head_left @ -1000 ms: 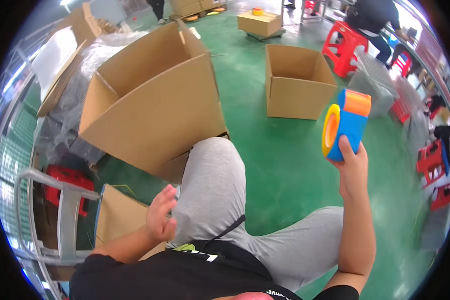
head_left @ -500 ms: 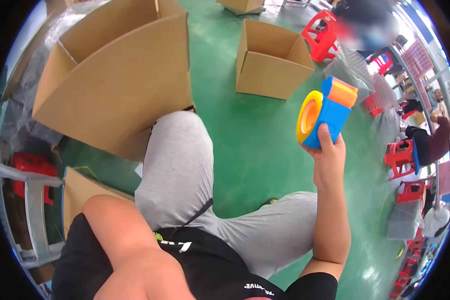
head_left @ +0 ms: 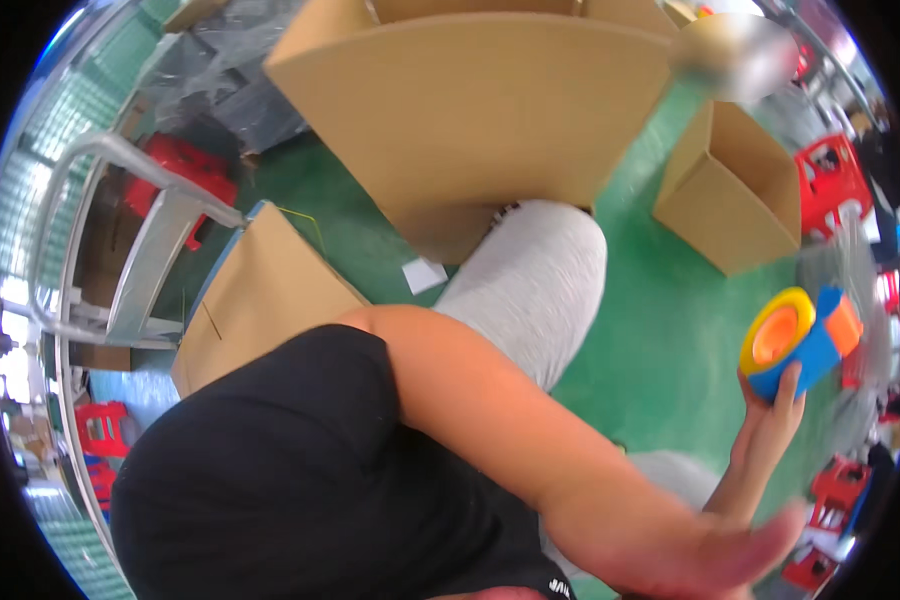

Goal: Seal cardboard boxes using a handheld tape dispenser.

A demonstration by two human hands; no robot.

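**Tape dispenser (head_left: 802, 367) was at 3 o'clock**

Right hand (head_left: 773, 410) grasped its blue body, likely keeping the orange end (head_left: 845, 328) clear. Left hand (head_left: 710, 555), 4–5 o'clock: blurred, couldn't tell grip. Big box (head_left: 480, 110) stood at 12, against knee (head_left: 560, 245), maybe for bracing.

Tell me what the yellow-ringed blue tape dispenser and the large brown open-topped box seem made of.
Yellow-ringed blue tape dispenser: probably smooth plastic, given its solid bright colours. Large brown open-topped box: matte cardboard, seemingly, from its thin, flat, dull tan panels.
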